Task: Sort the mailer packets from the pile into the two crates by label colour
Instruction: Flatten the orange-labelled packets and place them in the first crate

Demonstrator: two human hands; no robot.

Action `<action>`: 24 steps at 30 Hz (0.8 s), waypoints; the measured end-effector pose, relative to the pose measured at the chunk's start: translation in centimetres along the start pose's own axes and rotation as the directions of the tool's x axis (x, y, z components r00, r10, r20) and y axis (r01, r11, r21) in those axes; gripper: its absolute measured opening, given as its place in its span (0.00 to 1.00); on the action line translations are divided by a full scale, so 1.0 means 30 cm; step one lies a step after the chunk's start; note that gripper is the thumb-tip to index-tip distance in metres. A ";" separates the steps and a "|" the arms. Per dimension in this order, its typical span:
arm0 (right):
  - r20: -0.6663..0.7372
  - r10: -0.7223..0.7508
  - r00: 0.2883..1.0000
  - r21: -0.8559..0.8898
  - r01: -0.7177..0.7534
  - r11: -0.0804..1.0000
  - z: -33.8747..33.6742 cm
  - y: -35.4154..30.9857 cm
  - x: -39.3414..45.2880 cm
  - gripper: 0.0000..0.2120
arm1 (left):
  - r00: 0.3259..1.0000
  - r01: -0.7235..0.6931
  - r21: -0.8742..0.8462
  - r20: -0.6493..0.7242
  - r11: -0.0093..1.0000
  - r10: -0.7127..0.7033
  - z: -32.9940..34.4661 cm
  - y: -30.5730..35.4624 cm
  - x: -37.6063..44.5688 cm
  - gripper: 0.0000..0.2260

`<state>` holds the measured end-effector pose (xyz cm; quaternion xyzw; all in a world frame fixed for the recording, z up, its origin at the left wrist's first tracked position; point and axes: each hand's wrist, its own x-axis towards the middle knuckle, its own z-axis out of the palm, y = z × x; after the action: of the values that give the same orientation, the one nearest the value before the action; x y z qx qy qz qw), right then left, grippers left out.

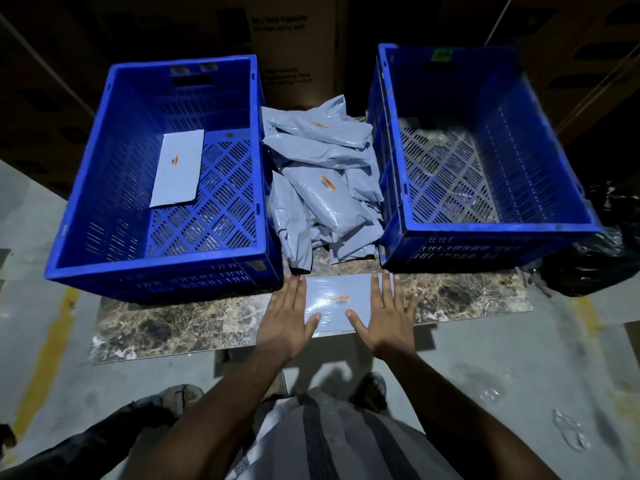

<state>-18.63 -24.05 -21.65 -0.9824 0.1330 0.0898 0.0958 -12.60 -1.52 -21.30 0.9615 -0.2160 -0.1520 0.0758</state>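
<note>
A flat grey mailer packet point(337, 299) with an orange label lies on the marble table point(194, 320) near its front edge. My left hand point(289, 315) rests flat on the packet's left end, fingers straight. My right hand point(386, 317) lies flat on its right end, fingers spread. Behind it, a pile of grey mailer packets point(322, 181) fills the gap between two blue crates; two show orange labels. The left crate point(104, 188) holds one flat packet point(178, 168) with an orange label. The right crate point(554, 161) has a green tag on its back wall and holds no packets.
Cardboard boxes point(294, 53) stand behind the crates. A black plastic bag point(595, 258) sits at the table's right end. The grey floor has yellow lines point(52, 344) at the left. My feet and another dark sleeve show at the bottom.
</note>
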 end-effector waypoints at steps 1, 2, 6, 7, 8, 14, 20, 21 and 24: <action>0.001 0.011 1.000 -0.005 -0.011 1.000 -0.003 0.008 -0.003 0.46 | 1.000 -0.002 -0.001 0.002 1.000 0.002 -0.001 -0.001 0.000 0.36; 0.002 0.013 1.000 -0.008 -0.013 1.000 -0.006 0.017 -0.006 0.47 | 1.000 -0.005 -0.004 0.004 1.000 0.005 -0.002 -0.002 0.000 0.36; 0.037 -0.011 0.999 -0.015 0.012 1.000 -0.013 0.040 -0.010 0.49 | 0.997 -0.061 -0.057 0.038 0.996 0.064 -0.019 -0.028 -0.017 0.38; 0.047 -0.017 0.999 -0.013 0.018 1.000 -0.013 0.049 -0.009 0.50 | 0.996 -0.083 -0.067 0.037 0.994 0.086 -0.022 -0.043 -0.035 0.38; 0.056 -0.030 0.998 -0.013 0.031 0.999 -0.018 0.060 -0.010 0.50 | 0.995 -0.094 -0.070 0.030 0.993 0.097 -0.025 -0.061 -0.060 0.38; 0.062 -0.413 0.909 -0.123 0.418 0.900 -0.028 0.148 -0.075 0.49 | 1.000 -0.024 -0.179 -0.006 0.984 0.023 -0.034 -0.107 -0.189 0.39; -0.278 -0.564 0.777 -0.135 0.550 0.824 -0.008 0.169 -0.072 0.28 | 0.889 0.338 -0.674 0.000 0.657 -0.458 -0.094 0.027 -0.125 0.30; -0.325 -0.576 0.750 -0.137 0.566 0.813 -0.009 0.174 -0.079 0.24 | 0.862 0.401 -0.701 0.071 0.590 -0.502 -0.108 0.045 -0.109 0.31; -0.445 -0.561 0.698 -0.108 0.580 0.808 -0.016 0.189 -0.118 0.16 | 0.782 0.568 -0.686 0.277 0.454 -0.559 -0.146 0.078 -0.071 0.31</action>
<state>-23.49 -28.66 -21.41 -0.9653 -0.1572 -0.1802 0.1046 -13.93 -2.33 -16.12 0.8597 0.1945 -0.2476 0.4023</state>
